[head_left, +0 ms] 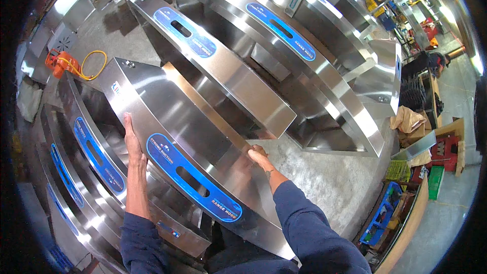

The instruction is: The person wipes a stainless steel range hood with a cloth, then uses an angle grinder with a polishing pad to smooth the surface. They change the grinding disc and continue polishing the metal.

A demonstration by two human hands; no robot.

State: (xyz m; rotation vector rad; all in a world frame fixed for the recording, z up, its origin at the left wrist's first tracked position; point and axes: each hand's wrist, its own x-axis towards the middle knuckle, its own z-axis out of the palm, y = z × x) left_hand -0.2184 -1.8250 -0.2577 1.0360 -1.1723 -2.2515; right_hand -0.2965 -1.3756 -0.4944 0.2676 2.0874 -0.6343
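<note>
A large stainless-steel range hood [167,99] lies slanted across the middle in front of me. A blue oval sticker with a dark slot [190,182] runs along its front panel. My left hand [133,142] grips the panel's lower left edge, thumb on the steel face, its other fingers mostly hidden behind. On the opposite side, my right hand [259,156] is closed over the hood's long rear edge, its fingertips partly out of sight. Just beyond stands another steel hood [243,89] with a similar blue sticker, apart from my hands.
More range hoods [324,71] stand in rows ahead, and several others [99,147] crowd close on my left. An orange gas cylinder [62,63] with a yellow hose sits far left. To the right are a blue crate [380,218], a green basket [398,171] and a red case [445,152].
</note>
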